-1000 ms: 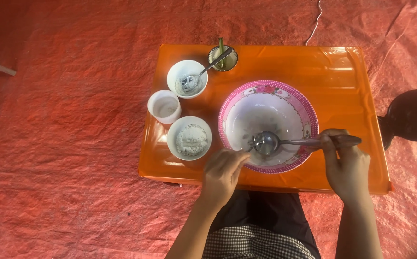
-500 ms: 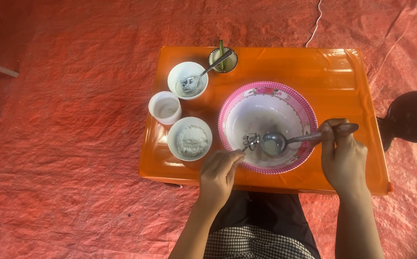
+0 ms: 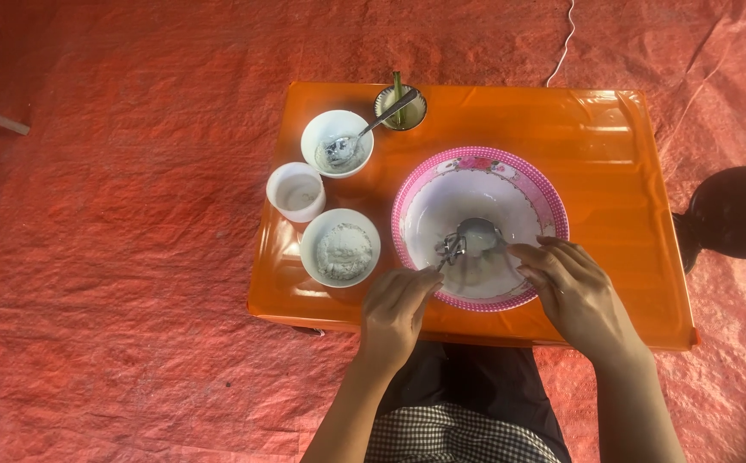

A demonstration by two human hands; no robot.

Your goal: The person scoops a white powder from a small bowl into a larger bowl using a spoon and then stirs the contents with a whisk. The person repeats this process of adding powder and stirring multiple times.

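Near the tabletop's [image 3: 613,137] front edge, a pink-rimmed bowl [image 3: 481,226] holds a metal spoon [image 3: 476,236]; the left hand [image 3: 394,310] pinches a small metal utensil [image 3: 450,250] at its rim, while the right hand [image 3: 577,293], fingers curled palm-down, grips the spoon's handle.

Orange, pink and white on a red floor

The bench [image 3: 613,171] is glossy orange; the big bowl [image 3: 416,199] is white inside with a pink dotted rim and flower print. Three small cups [image 3: 295,190] are white — one holds pale powder [image 3: 343,250]. The floor sheet [image 3: 115,257] is woven red-orange. Spoons [image 3: 476,231] are silver; the lap cloth [image 3: 450,435] is black-and-white checked.
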